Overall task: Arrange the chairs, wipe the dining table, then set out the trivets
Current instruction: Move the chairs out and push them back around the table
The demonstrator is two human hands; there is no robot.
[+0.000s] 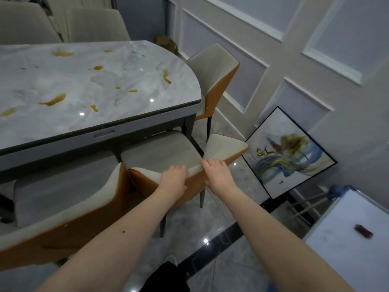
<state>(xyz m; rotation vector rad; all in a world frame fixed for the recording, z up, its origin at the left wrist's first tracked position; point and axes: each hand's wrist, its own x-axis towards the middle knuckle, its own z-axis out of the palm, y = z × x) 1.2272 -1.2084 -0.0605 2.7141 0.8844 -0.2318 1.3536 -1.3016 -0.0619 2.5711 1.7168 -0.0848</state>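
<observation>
Both hands grip the top of a chair (168, 153) back: left hand (173, 179), right hand (216, 172). The table (101, 81) has yellow stains (55, 100). No writing is readable.

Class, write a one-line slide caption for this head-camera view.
Both hands, left and right, grip a chair's backrest beside the stained dining table.

A grey-and-orange chair (168, 152) sits tucked partly under the marble desk (94, 85), whose top carries yellow-brown spills (55, 100).
</observation>
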